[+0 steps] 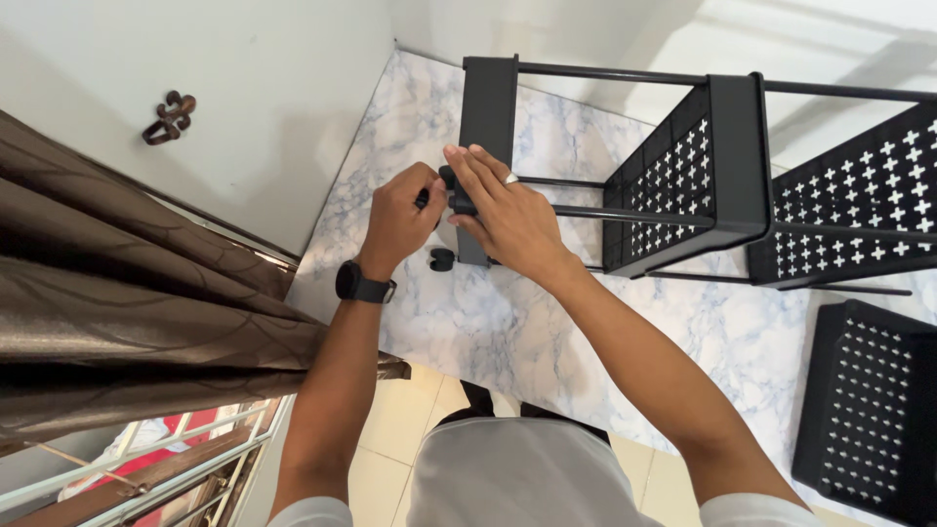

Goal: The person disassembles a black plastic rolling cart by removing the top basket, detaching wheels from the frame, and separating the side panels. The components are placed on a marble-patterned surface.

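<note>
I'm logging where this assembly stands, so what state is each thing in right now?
Black metal rack frame: lying on its side on the marble-pattern mat.
Black caster wheel: held by both hands at the frame's end.
Second black caster: loose on the mat.
Separate black perforated basket: unattached.

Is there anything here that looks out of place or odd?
Yes. The black rack lies on its side on the marble floor, not upright. One perforated basket lies apart from it at the right. A small black caster sits loose on the floor below both hands.
</note>
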